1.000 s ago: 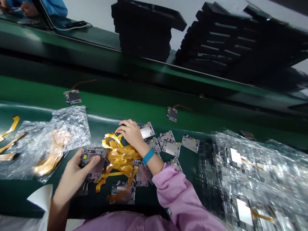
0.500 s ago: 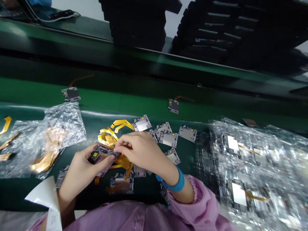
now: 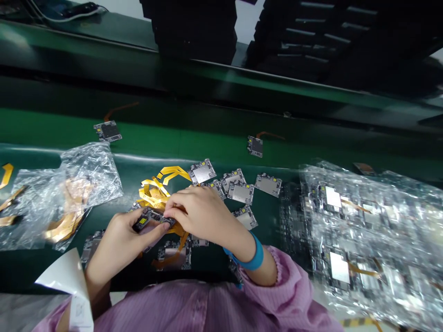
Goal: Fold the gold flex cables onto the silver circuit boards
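Note:
My left hand (image 3: pixel 126 237) grips a small circuit board (image 3: pixel 143 222) with a yellow square on it, thumb along its near edge. My right hand (image 3: pixel 197 210) has its thumb and index finger pinched at the board's right upper edge; what lies between those fingertips is hidden. Just beyond the board is a tangle of gold flex cables (image 3: pixel 152 191), and more orange cable (image 3: pixel 180 230) shows under my right hand. Several circuit boards with silver plates (image 3: pixel 241 192) lie to the right of the cables. Nearer me is another board (image 3: pixel 175 256) with an orange cable across it.
Clear plastic bags (image 3: pixel 92 168) with flex cables lie at left. Stacked clear plastic packaging (image 3: pixel 363 240) holding boards fills the right. Two boards with cables, a left one (image 3: pixel 109 131) and a right one (image 3: pixel 255 146), rest on the green strip (image 3: pixel 194 145) beyond. Black stacks (image 3: pixel 194 32) stand behind.
The two boards on the green strip have shifted slightly right relative to the table. The held board has tilted a little between my hands. The whole view has shifted slightly.

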